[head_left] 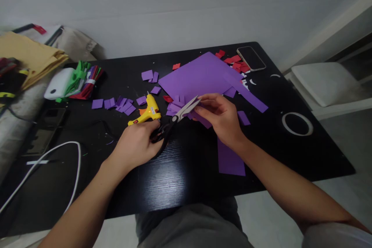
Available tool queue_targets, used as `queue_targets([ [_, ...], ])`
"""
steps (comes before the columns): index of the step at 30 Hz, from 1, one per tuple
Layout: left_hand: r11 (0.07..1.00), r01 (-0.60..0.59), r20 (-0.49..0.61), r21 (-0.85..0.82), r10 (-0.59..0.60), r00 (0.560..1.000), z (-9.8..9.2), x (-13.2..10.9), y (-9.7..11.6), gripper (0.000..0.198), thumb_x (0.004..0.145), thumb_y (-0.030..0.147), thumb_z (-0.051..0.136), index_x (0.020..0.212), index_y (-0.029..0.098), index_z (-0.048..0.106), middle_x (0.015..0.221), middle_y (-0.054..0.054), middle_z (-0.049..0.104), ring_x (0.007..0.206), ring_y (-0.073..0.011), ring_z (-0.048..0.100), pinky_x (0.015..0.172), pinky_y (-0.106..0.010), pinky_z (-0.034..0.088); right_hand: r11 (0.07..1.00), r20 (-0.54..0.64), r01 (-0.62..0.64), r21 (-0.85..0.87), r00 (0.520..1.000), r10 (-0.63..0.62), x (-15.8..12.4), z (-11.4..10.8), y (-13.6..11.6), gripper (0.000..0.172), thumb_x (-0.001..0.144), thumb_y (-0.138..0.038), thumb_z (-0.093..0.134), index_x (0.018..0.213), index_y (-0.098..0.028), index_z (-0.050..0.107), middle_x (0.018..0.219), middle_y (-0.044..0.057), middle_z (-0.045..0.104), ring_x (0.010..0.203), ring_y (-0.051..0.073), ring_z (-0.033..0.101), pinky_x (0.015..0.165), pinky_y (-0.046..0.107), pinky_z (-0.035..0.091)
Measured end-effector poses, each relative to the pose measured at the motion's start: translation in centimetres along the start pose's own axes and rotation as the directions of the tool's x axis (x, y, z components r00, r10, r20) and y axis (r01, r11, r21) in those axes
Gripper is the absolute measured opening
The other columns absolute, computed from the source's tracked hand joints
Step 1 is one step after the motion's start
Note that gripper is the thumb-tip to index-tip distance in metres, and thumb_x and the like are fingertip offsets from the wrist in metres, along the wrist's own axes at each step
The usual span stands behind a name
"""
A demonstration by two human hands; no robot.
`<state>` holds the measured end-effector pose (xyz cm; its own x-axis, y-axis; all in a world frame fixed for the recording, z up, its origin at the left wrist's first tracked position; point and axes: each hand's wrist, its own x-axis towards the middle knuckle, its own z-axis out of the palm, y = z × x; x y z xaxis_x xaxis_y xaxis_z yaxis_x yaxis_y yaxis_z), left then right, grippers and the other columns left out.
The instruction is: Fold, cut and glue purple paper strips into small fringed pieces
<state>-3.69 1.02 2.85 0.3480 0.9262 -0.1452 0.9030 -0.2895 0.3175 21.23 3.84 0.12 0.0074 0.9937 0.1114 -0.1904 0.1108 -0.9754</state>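
Note:
My left hand (141, 139) is closed round the black handles of a pair of scissors (181, 112), whose blades point right and stand a little apart. In my right hand (219, 114) a strip of purple paper (202, 119) is pinched close to the blade tips. Beneath the blades lies a pile of small cut purple pieces (176, 104). A large purple sheet (200, 75) spreads behind both hands. Just beyond my left hand rests a yellow glue gun (148, 110). Another purple strip (231, 159) lies under my right forearm.
More purple squares (124, 104) lie left of the glue gun. Red scraps (235, 62) and a phone (251, 58) are at the back right, a roll of tape (297, 124) nearer. Bundled coloured strips (84, 81) and a white cable (78, 162) occupy the left side.

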Motion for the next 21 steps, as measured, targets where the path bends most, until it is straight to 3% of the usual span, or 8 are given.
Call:
queue_targets([
  [21,0.999,-0.042,-0.038,0.0,0.042,0.998,0.15,-0.04,-0.12,0.024,0.091,0.039,0.054,0.076,0.022,0.056,0.064,-0.003,0.061,0.062,-0.0221,0.061,0.063,-0.031,0.037,0.999,0.005,-0.039,0.003,0.999,0.039,-0.03,0.02,0.06,0.028,0.076,-0.028,0.092,0.099,-0.025,0.076,0.093,0.0,0.078,0.091,0.021,0.078,0.078,0.037,0.071],
])
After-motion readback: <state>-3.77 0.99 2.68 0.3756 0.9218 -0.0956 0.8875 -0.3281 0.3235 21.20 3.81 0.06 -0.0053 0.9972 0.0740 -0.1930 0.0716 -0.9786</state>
